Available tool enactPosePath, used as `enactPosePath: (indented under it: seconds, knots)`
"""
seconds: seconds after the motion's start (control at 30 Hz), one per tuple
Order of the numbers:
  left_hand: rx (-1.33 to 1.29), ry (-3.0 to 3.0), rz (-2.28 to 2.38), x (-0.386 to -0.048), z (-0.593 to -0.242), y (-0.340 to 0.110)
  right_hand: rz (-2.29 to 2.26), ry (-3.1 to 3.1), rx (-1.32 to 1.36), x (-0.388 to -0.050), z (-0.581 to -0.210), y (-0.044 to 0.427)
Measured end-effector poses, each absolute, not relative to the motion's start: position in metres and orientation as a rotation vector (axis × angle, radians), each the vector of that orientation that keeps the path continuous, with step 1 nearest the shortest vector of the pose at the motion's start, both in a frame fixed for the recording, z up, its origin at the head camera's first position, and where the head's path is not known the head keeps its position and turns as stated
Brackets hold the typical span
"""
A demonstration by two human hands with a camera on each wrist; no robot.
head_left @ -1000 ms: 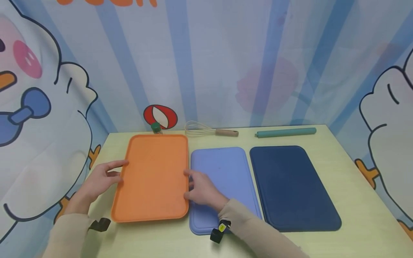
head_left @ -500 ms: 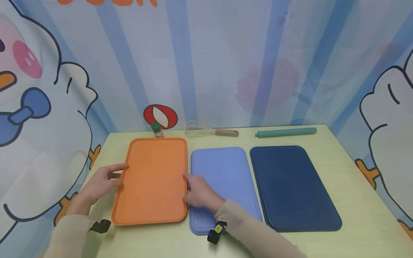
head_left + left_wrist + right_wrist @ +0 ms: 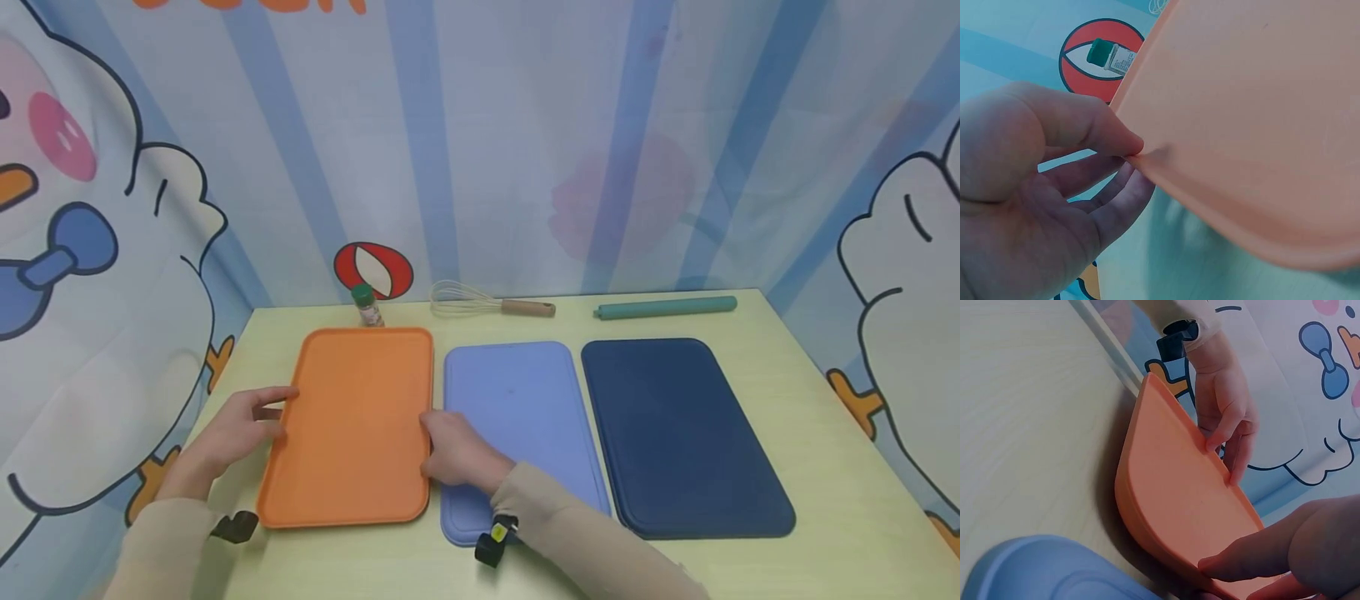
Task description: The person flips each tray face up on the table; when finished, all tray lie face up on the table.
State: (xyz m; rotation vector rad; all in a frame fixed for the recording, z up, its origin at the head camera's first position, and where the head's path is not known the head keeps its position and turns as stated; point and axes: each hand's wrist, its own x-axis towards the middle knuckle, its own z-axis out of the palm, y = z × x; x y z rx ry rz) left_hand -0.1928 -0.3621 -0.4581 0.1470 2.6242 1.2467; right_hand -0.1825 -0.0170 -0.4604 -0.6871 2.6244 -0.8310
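Observation:
An orange tray with a low raised rim is at the left of the table, held from both sides. My left hand pinches its left rim; the left wrist view shows the thumb on top of the rim and the other fingers underneath. Across from it, my right hand grips the right rim, its thumb over the edge in the right wrist view. Shadow lies under the tray's near side, and I cannot tell whether it touches the table. Right of the tray lies a light blue cutting board, partly covered by my right arm.
A dark blue board lies farther right. Along the back edge are a green-capped jar just behind the tray, a whisk and a green rolling pin. A printed cloth hangs behind the table.
The orange tray has moved toward me and slightly left, both hands keeping hold of its rims. More of the green-capped jar shows behind it. The two blue boards have stayed put.

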Motion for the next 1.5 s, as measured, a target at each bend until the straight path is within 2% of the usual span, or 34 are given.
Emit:
enactPosePath:
  seconds: [0.57,1.5]
  knots:
    - [0.118,2.576,1.194,-0.194,-0.460,-0.360,-0.651,2.664,-0.687,-0.183,-0.457,-0.025]
    - [0.185,2.522,1.206,-0.194,-0.459,-0.359,-0.662,2.668,-0.683,-0.181,-0.458,-0.029]
